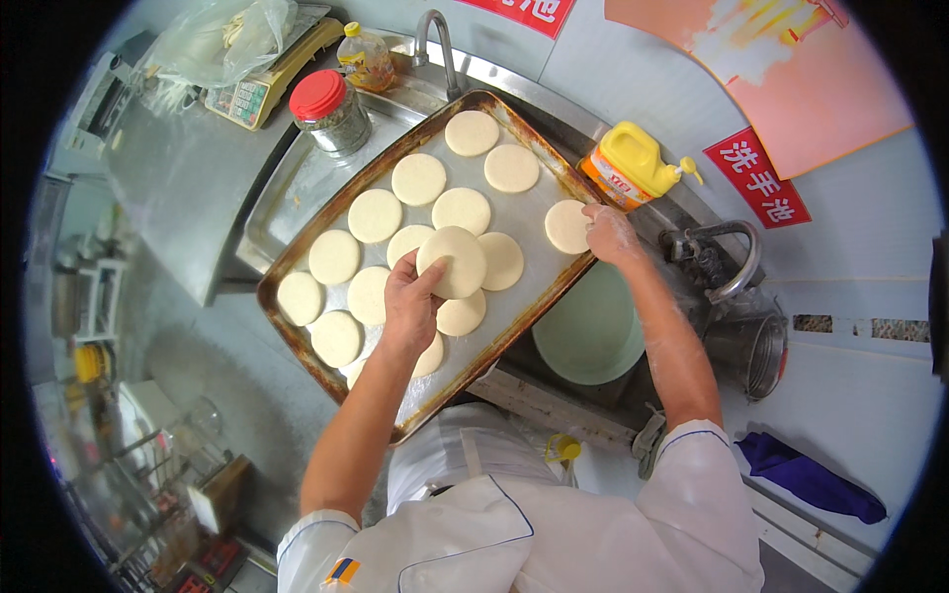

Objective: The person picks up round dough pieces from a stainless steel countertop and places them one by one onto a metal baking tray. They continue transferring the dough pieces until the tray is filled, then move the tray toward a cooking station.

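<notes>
A large baking tray [539, 252] with browned edges lies tilted across the sink, bearing several pale round dough discs, such as one at its far end [472, 132]. My left hand [410, 295] holds one dough disc [453, 263] above the tray, thumb on top and fingers beneath; it covers parts of the discs below. At the tray's right edge my right hand [610, 235], dusted with flour, grips another dough disc [567, 227] by its rim; part of that disc is hidden behind the fingers.
A red-lidded jar [331, 114], an oil bottle [365, 59] and a tap [435, 44] stand beyond the tray. A yellow pump jug [633, 163] is at right, above a pale green basin [591, 326]. Another tap [727, 257] and a metal bucket [746, 354] sit further right. A scale [267, 84] is far left.
</notes>
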The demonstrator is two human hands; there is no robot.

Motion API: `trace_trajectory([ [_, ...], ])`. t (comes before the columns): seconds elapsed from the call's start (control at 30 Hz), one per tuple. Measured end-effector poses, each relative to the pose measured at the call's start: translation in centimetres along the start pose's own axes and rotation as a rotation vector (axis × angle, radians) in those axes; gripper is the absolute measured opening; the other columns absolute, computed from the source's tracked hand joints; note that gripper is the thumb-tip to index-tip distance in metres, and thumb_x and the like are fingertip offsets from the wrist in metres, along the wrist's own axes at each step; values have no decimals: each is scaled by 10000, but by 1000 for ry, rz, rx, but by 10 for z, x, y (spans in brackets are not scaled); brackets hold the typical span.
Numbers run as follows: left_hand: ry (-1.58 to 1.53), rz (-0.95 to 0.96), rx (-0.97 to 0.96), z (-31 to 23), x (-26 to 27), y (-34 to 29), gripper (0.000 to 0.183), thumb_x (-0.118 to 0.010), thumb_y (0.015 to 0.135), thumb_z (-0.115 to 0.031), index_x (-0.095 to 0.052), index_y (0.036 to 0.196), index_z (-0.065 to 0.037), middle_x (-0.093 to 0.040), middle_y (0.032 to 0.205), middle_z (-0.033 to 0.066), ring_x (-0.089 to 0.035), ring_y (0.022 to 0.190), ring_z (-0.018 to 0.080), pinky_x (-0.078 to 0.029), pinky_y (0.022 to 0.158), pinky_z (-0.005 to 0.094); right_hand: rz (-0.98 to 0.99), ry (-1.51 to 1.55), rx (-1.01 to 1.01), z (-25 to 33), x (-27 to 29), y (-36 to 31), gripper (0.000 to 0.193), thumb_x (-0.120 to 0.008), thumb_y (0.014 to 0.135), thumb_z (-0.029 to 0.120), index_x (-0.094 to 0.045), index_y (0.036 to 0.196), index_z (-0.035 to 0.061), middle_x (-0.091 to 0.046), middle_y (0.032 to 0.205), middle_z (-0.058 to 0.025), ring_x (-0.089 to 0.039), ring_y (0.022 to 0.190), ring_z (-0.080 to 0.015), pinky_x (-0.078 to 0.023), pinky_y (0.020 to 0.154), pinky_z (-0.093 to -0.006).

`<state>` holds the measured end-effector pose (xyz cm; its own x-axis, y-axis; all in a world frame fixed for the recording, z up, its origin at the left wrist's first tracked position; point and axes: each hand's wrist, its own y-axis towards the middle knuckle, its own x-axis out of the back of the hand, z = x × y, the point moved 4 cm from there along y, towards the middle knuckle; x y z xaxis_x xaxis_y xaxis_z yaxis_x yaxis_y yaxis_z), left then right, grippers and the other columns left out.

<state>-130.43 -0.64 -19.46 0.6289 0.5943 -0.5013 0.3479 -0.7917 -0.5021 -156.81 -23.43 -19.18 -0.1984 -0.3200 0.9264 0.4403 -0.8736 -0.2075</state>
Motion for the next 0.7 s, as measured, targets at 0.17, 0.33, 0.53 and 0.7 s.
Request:
trace_trajectory([
  [0.17, 8, 62, 25, 0, -24, 2, 371, -677, 961, -106, -515, 1268, 23, -659, 1167, 146, -688, 1026, 243, -609, 868, 400, -13, 329, -79, 30, 14, -16, 367, -607, 930, 152, -638, 1259, -6, -682, 1213, -189, -650, 1148, -321, -508, 972, -417],
  [0.33, 88, 312, 108, 9, -82, 28, 424, -694, 960, -150, -517, 1296, 38, -655, 1173, 141, -673, 1064, 246, -583, 880, 383, 488, 1578, -183, 75, -16, -34, 425, -664, 947, 160, -570, 1329, -1, -647, 1245, -89, -641, 1139, -224, -522, 973, -399],
  [0.53, 947, 301, -367, 5, -101, 67, 460, -661, 952, -206, -560, 1293, 85, -657, 1211, 187, -646, 1087, 281, -526, 935, 384, 194, 1739, -280, 42, -28, -34, 435, -698, 902, 81, -566, 1308, -6, -657, 1219, -122, -671, 1091, -255, -575, 928, -440],
  [0.7, 1952, 423, -683, 33, -91, 65, 306, -601, 845, -70, -660, 1139, -5, -667, 1151, 157, -612, 1107, 323, -497, 949, 425, 29, 1700, -366, -4, -7, -42, 410, -697, 905, 83, -581, 1287, -9, -682, 1170, -129, -706, 1012, -260, -600, 864, -436],
])
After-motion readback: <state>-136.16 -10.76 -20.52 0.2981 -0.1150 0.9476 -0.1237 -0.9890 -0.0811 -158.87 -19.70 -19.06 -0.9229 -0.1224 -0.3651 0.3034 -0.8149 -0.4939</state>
